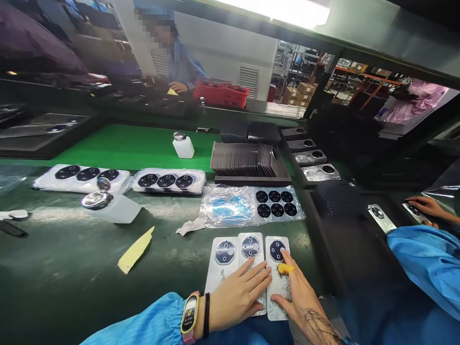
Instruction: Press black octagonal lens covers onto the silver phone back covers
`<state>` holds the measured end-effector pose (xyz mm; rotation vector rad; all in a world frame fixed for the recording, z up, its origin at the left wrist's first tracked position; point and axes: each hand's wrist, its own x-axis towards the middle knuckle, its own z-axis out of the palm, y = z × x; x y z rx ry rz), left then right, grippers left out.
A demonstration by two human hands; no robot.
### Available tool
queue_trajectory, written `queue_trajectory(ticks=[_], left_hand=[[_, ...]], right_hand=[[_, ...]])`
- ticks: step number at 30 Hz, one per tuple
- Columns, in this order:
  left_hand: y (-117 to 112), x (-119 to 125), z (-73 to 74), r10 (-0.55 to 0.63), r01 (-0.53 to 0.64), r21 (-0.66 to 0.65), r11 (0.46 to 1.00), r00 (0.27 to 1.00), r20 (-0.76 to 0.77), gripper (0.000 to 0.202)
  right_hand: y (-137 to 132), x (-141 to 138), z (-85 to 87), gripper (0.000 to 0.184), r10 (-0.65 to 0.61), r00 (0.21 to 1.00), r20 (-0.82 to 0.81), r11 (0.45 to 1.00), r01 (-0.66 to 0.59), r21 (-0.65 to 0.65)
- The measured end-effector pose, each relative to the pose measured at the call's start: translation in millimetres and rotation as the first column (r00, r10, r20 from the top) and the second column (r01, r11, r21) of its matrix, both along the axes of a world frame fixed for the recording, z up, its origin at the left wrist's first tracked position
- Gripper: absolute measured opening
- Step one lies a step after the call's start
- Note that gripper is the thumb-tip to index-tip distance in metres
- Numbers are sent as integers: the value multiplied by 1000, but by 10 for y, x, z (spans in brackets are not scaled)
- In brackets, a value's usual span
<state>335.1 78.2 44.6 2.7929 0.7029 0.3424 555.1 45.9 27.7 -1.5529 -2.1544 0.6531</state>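
Note:
Three white phone back covers lie side by side at the near edge of the green bench: left cover (pixel 223 261), middle cover (pixel 251 247) and right cover (pixel 277 258), each with a round camera ring. My left hand (pixel 239 292) lies flat, fingers stretched over the middle cover. My right hand (pixel 298 292) rests on the right cover, fingers spread, a yellow finger cot (pixel 285 269) on the index fingertip just below its dark camera ring. Neither hand grips anything.
A sheet of black round lens stickers (pixel 276 203) lies beyond the covers, with a crumpled wipe (pixel 192 225), a yellow paper strip (pixel 136 250), two solvent bottles (pixel 109 206) (pixel 183 145), bagged cover stacks (pixel 168 181) and a tray of dark plates (pixel 247 160). A co-worker's hand (pixel 426 206) works at right.

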Motion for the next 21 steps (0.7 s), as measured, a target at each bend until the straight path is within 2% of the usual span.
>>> queue_trajectory(ticks=[2,6,11,15,21], left_hand=[[-35,-10,-75,58,-59,23,998,998,29,44],[-85,-81,-135,107,-108,17,994,993,51,45],[-46,-148,-38,51,-52,-69,996,999,-11,51],[12,-148,1,0,-3,-107,994,1000,-20,50],[29,-177,17,14,-18,-170,985,1000,-23,52]], right_hand=[[-3,-37,-15,84,-2,1000,3,1000,2,-15],[120,-97,98,84,75,997,15,996,-74,-46],[254,-124,186,76,137,989,58,990,-135,-45],[291,-133,182,73,127,990,58,992,-127,-16],[305,-132,159,65,162,984,70,980,-169,106]])
